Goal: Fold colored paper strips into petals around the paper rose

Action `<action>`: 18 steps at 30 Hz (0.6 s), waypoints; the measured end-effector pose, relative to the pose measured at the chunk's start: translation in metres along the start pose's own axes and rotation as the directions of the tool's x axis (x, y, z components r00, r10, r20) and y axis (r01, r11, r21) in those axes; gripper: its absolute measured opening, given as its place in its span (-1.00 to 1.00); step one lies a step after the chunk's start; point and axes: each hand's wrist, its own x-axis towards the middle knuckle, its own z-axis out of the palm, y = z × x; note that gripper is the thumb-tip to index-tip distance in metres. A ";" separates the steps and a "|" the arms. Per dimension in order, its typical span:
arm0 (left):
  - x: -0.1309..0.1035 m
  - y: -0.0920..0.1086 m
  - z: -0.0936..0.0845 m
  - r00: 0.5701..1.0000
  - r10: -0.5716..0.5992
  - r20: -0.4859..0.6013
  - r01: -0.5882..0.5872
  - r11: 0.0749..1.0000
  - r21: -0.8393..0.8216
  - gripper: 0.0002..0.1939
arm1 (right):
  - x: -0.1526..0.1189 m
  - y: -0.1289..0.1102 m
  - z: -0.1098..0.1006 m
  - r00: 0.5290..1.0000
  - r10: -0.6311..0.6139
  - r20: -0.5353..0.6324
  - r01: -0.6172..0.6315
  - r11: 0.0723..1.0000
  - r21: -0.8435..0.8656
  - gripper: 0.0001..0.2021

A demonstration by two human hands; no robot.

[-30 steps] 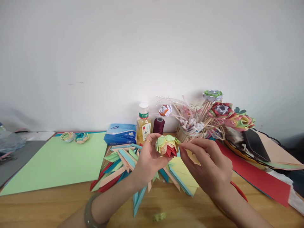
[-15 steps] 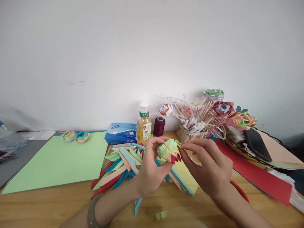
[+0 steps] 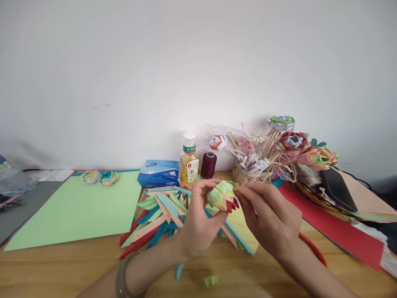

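Observation:
A folded paper flower [image 3: 222,195] in light green, pink and red is held up above the wooden table. My left hand [image 3: 201,223] curls round its left side, thumb below and fingers above, with a ring on one finger. At the flower's upper right edge, my right hand [image 3: 271,219] pinches the green paper between thumb and fingertips. Behind and below the hands lies a loose pile of folded paper strips [image 3: 161,215] in blue, green, pink and red. A yellow sheet [image 3: 245,231] shows partly beneath the hands.
Green sheets [image 3: 74,211] with two small paper rings [image 3: 108,178] lie left. Along the wall stand a tissue pack [image 3: 159,173], a glue bottle [image 3: 190,159], a thread spool [image 3: 209,165] and a basket [image 3: 248,176] with paper flowers. Red paper [image 3: 335,225] is at right.
My right fingers have closed in more tightly at the flower's upper right edge. The flower and both hands stay in nearly the same place; the whole view has shifted slightly.

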 end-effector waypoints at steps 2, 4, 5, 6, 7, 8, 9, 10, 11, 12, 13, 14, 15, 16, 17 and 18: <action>0.000 0.000 0.000 1.000 0.000 0.002 0.000 1.000 -0.005 -0.58 | -0.002 0.001 0.001 1.000 -0.004 0.011 0.004 1.000 -0.009 -0.87; 0.000 0.000 0.000 1.000 0.000 0.000 0.000 1.000 -0.006 -0.59 | -0.004 0.001 0.002 1.000 -0.003 0.025 0.004 1.000 -0.012 -0.85; 0.000 0.000 0.000 1.000 -0.002 -0.003 0.002 1.000 -0.006 -0.60 | -0.004 0.001 0.002 0.999 -0.002 0.033 0.002 1.000 -0.013 -0.85; -0.001 0.001 0.000 1.000 -0.007 -0.004 0.007 1.000 -0.006 -0.61 | -0.004 0.001 0.002 0.999 0.001 0.040 0.000 1.000 -0.013 -0.85; -0.001 0.001 0.000 1.000 -0.012 -0.004 0.012 1.000 -0.004 -0.61 | -0.003 0.001 0.002 0.999 0.004 0.048 -0.004 1.000 -0.011 -0.87; -0.001 0.001 0.000 1.000 -0.018 -0.002 0.018 1.000 -0.003 -0.61 | -0.002 0.001 0.002 0.998 0.009 0.055 -0.009 1.000 -0.006 -0.88; -0.001 0.001 0.000 1.000 -0.023 -0.001 0.023 1.000 0.000 -0.61 | 0.000 0.001 0.002 0.998 0.020 0.059 -0.020 1.000 0.004 -0.90; -0.001 0.001 0.000 1.000 -0.028 -0.001 0.028 1.000 0.003 -0.62 | 0.001 0.001 0.002 0.997 0.035 0.063 -0.036 0.999 0.022 -0.92; -0.001 0.001 0.000 1.000 -0.031 -0.001 0.031 0.999 0.007 -0.62 | 0.003 0.001 0.002 0.996 0.053 0.066 -0.056 0.997 0.045 -0.93; -0.001 0.002 0.000 0.999 -0.035 0.000 0.035 0.999 0.013 -0.62 | 0.005 0.001 0.001 0.994 0.076 0.073 -0.081 0.994 0.071 -0.93; -0.001 0.002 0.000 0.999 -0.041 0.003 0.041 0.999 0.019 -0.63 | 0.006 0.002 0.001 0.992 0.099 0.083 -0.108 0.989 0.100 -0.92; -0.001 0.002 0.000 0.999 -0.049 0.009 0.049 0.998 0.025 -0.64 | 0.007 0.003 0.000 0.988 0.121 0.100 -0.133 0.983 0.127 -0.90; -0.001 0.002 0.000 0.998 -0.057 0.016 0.056 0.998 0.031 -0.64 | 0.009 0.004 0.000 0.984 0.137 0.116 -0.154 0.977 0.150 -0.89; -0.001 0.002 0.000 0.998 -0.061 0.020 0.060 0.998 0.035 -0.64 | 0.009 0.004 -0.001 0.980 0.149 0.133 -0.171 0.971 0.167 -0.88; -0.001 0.002 0.000 0.998 -0.066 0.024 0.065 0.997 0.038 -0.64 | 0.010 0.005 -0.002 0.976 0.159 0.146 -0.184 0.966 0.179 -0.87; -0.001 0.002 0.000 0.997 -0.068 0.028 0.067 0.997 0.039 -0.64 | 0.010 0.006 -0.002 0.973 0.168 0.157 -0.197 0.962 0.190 -0.86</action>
